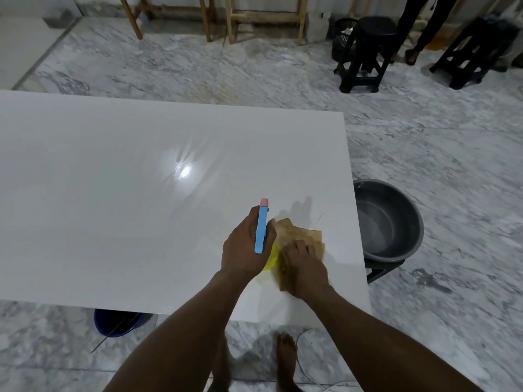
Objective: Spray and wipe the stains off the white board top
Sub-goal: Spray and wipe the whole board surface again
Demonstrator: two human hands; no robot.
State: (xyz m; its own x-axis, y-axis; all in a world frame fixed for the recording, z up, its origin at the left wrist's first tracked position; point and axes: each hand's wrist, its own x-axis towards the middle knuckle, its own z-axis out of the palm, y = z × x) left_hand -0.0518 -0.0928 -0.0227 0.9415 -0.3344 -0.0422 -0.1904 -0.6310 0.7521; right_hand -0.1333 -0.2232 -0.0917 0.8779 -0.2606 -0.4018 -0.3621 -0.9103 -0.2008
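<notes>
A large glossy white board top (pixel 113 199) fills the middle and left of the view. My left hand (pixel 244 247) grips a spray bottle (pixel 261 229) with a blue head, pink nozzle and yellow body, its nozzle pointing away from me over the board. Right beside it, my right hand (pixel 304 268) presses flat on a tan cloth (pixel 300 234) near the board's front right corner. I cannot make out stains on the board; a light glare shines at its centre.
A grey basin (pixel 396 219) sits on a dark stool just off the board's right edge. A blue bucket (pixel 119 321) stands under the front edge. Black stools (pixel 365 52), wooden frames (pixel 266 18) and a person's legs (pixel 418 26) are at the back. My bare feet (pixel 285 360) stand on marble floor.
</notes>
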